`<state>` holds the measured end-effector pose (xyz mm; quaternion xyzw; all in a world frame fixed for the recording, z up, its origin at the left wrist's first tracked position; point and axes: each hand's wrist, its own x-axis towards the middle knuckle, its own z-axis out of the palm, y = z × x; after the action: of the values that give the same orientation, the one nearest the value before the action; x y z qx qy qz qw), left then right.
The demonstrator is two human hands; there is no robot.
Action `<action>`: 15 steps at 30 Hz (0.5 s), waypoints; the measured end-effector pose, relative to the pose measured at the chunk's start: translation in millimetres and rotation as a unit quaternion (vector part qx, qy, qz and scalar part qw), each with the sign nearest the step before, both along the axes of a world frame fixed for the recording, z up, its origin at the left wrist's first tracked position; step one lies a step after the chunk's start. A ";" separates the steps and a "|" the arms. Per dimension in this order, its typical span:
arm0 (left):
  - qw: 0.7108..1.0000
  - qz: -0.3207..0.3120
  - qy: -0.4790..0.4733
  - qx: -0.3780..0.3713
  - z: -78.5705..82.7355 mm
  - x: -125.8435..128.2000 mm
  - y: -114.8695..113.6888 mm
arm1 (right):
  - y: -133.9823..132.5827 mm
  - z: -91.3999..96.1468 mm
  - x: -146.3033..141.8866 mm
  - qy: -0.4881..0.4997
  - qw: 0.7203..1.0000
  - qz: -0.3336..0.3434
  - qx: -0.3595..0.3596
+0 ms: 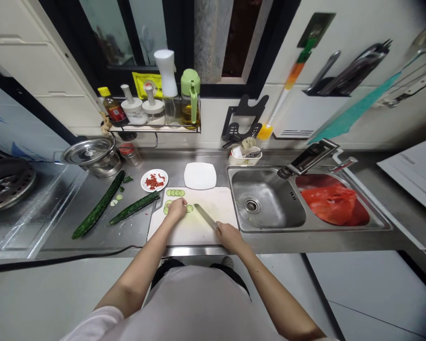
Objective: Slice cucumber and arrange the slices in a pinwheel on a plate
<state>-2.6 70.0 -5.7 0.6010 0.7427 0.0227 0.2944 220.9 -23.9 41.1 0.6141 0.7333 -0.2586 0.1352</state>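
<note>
Cucumber slices (pixel 175 192), flat on the left part of the white cutting board (pixel 199 235): overlapping in a row near the far edge, with others nearer the body, partly covered by the left hand (pixel 177 209). Looks like the slicing and lining-up step, well under way. Probably calls next for straightening the nearer slices, fingertips kept clear of the blade, before bringing the knife (pixel 206 217) across again.

Far row: long axis running left to right, roughly along the board's edge, round faces up. Nearer slices: to either side of the left hand, roughly parallel; cannot tell what lies beneath. Knife slanting, tip pointing away from the body and leftward, just beside a slice. Longer cucumber (pixel 99 206) and shorter cucumber (pixel 135 209), left of the board, both slanting away and rightward.

Hands apart: right hand (pixel 230 235) wrapped around the knife handle; left reaching down with bent fingers, cannot tell whether pinching or merely pressing.
</note>
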 end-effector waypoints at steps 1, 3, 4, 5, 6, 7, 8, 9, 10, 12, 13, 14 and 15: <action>1.000 0.002 -0.001 0.001 -0.8 0.2 -0.6 | -1.4 -1.5 4.2 -0.001 1.000 -0.015 0.004; 1.000 0.004 -0.002 0.004 -2.5 0.7 -2.3 | -4.1 -4.7 11.0 -0.005 0.999 -0.041 0.010; 1.000 0.006 -0.002 0.005 -3.2 0.9 -3.5 | -5.4 -6.2 13.6 -0.007 0.999 -0.049 0.011; 1.000 0.007 -0.003 0.006 -3.7 1.2 -4.8 | -6.5 -7.5 15.5 -0.008 0.998 -0.055 0.010; 1.000 0.009 -0.004 0.008 -3.7 1.4 -6.2 | -7.5 -8.6 16.8 -0.009 0.998 -0.059 0.008; 1.000 0.010 -0.005 0.010 -3.5 1.6 -7.7 | -8.4 -9.5 17.6 -0.009 0.998 -0.062 0.007; 1.000 0.012 -0.007 0.013 -2.8 1.8 -9.3 | -9.1 -10.3 18.0 -0.009 0.998 -0.063 0.006; 1.000 0.015 -0.009 0.016 -1.9 2.0 -10.8 | -9.6 -10.9 18.1 -0.009 0.998 -0.064 0.005; 1.000 0.018 -0.013 0.020 -0.8 2.2 -12.4 | -9.9 -11.5 18.0 -0.008 0.998 -0.065 0.004; 0.999 0.025 -0.025 0.029 1.3 2.4 -15.6 | -10.0 -12.5 17.4 -0.003 0.998 -0.064 0.005; 0.998 0.028 -0.036 0.033 2.0 2.3 -17.5 | -9.8 -13.0 17.1 0.001 0.998 -0.064 0.007; 0.998 0.032 -0.049 0.038 2.3 1.9 -19.6 | -9.4 -13.4 16.9 0.003 0.998 -0.065 0.008; 0.996 0.037 -0.065 0.043 2.2 1.1 -22.0 | -9.0 -13.8 16.6 0.005 0.998 -0.066 0.009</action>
<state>-1.5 48.0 -3.6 0.5820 0.7425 0.1042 0.3148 237.5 -32.8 27.3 0.6610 0.6941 -0.2635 0.1087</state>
